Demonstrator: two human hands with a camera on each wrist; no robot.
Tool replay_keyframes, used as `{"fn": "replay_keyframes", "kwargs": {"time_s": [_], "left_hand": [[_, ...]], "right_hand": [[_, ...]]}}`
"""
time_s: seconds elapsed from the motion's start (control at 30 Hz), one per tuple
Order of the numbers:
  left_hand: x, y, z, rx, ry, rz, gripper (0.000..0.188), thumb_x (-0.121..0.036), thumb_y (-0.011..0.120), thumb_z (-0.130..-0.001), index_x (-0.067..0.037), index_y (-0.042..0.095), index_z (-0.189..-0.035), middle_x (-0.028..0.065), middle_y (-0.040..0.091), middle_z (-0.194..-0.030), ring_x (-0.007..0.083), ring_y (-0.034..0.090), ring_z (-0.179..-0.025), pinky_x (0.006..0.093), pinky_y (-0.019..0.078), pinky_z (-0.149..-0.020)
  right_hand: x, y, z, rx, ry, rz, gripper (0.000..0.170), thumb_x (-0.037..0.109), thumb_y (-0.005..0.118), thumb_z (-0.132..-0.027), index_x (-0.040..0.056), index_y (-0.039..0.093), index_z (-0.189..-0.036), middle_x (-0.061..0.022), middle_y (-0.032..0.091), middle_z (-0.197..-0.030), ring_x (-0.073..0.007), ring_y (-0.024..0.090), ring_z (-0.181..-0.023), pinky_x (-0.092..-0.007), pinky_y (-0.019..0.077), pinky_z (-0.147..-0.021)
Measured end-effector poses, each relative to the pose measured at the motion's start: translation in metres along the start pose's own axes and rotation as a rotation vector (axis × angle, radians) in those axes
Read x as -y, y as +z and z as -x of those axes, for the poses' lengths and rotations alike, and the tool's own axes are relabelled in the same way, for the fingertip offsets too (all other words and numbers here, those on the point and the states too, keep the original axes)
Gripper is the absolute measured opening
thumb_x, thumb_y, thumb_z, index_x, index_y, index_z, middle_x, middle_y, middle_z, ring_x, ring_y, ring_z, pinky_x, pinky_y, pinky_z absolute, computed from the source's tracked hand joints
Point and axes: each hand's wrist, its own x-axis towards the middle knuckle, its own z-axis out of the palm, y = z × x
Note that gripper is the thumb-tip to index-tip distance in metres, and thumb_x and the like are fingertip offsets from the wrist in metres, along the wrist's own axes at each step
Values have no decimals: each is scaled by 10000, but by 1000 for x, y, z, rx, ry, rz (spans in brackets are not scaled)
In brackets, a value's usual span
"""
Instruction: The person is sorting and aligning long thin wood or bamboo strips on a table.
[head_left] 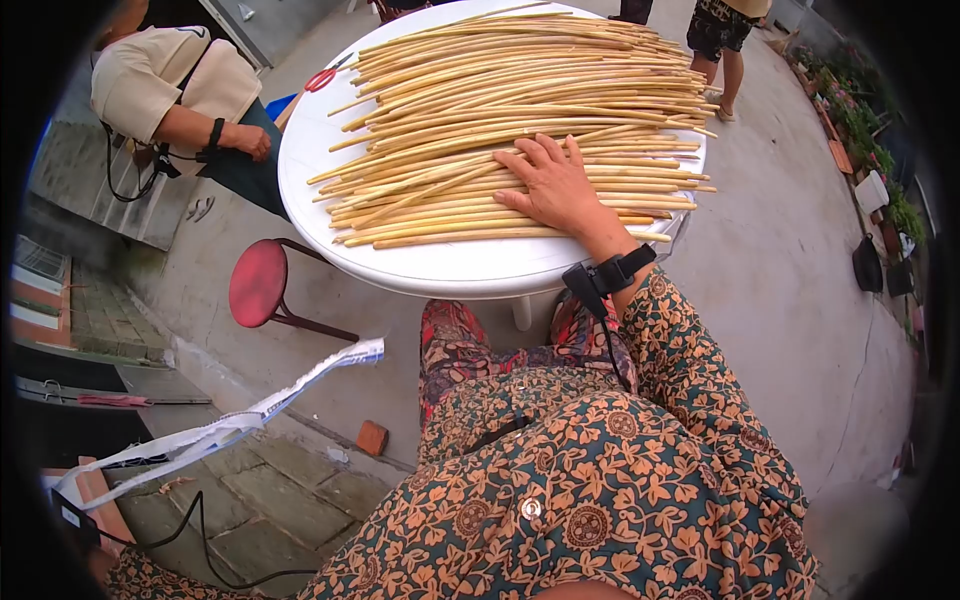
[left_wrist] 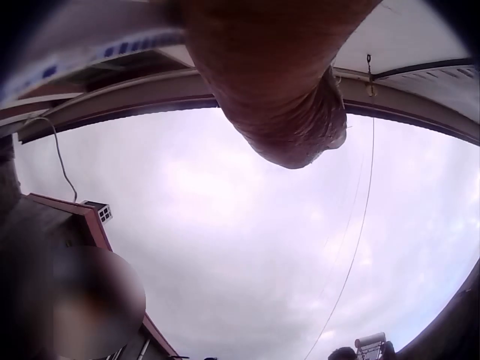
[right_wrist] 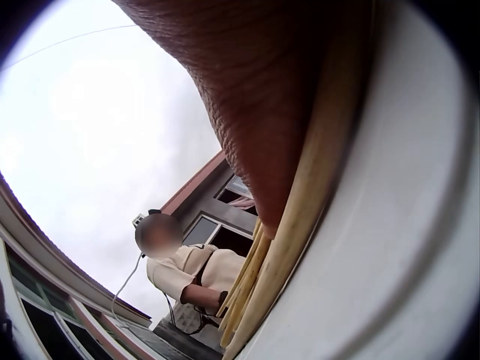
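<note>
Long, peeled yellow stalks (head_left: 480,110) lie side by side across a round white table (head_left: 310,205). My right hand (head_left: 550,185) rests on the near part of the layer, its fingers spread over the stalks. In the right wrist view, its dark underside presses close along a pale stalk (right_wrist: 292,217). At the lower left of the head view, a long white plastic strip (head_left: 230,425) with blue print stretches out from my left hand's side. My left hand (left_wrist: 277,97) is raised against the sky in the left wrist view, with the strip beside it; its fingertips are hidden.
Red-handled scissors (head_left: 322,78) lie at the table's left edge. A person in a beige shirt (head_left: 180,85) sits on the left, near a red stool (head_left: 258,282). Another person's legs (head_left: 718,60) show at the far right. A brick (head_left: 372,437) lies on the ground.
</note>
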Motion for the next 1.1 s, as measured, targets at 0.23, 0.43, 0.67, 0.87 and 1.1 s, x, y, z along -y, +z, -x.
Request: {"fn": "replay_keyframes", "kwargs": {"time_s": [0.23,0.43,0.67,0.87,1.1], "left_hand": [[-15,-66,420,2016,-261,285,327,-280,673,-915,33,628,-992,215,673,-893,348,675,-823,477,507,-708],[-409,-105,190,1466,-842,1312,374,-176,702,-875,9,644,-1195,213,682,-1139,386,643,-1068,438,496,-931],[-585,-63,-48,631,-344,2067,308,-95,700,-870,-73,678,-1176,123,646,-1245,321,568,-1191,430,442,-1032],[-649,-9,-67,571,-19,1943,256,-158,706,-836,-164,723,-1092,38,627,-1302,264,521,-1274,456,401,-1073],[-648,3,-74,525,106,2055,290,-240,719,-845,-173,704,-1127,19,612,-1327,246,513,-1299,441,391,-1090]], "right_hand": [[-1,-1,-1,-16,-1,-5,653,668,486,-943,296,477,-1479,-95,460,-1498,-338,350,-1437,-622,147,-1192],[0,-9,-5,12,6,-84,494,526,501,-990,300,542,-1428,-79,520,-1448,-316,396,-1408,-594,188,-1185],[-12,-21,-21,4,-63,-90,310,337,619,-944,222,696,-1221,-39,711,-1114,-265,664,-1044,-448,474,-947],[-28,-24,-42,-53,-116,-118,160,282,664,-886,156,728,-963,-66,681,-853,-275,691,-878,-409,548,-772],[-26,-24,-36,-116,34,-119,133,244,666,-891,125,706,-936,-86,642,-905,-289,670,-887,-416,555,-784]]}}
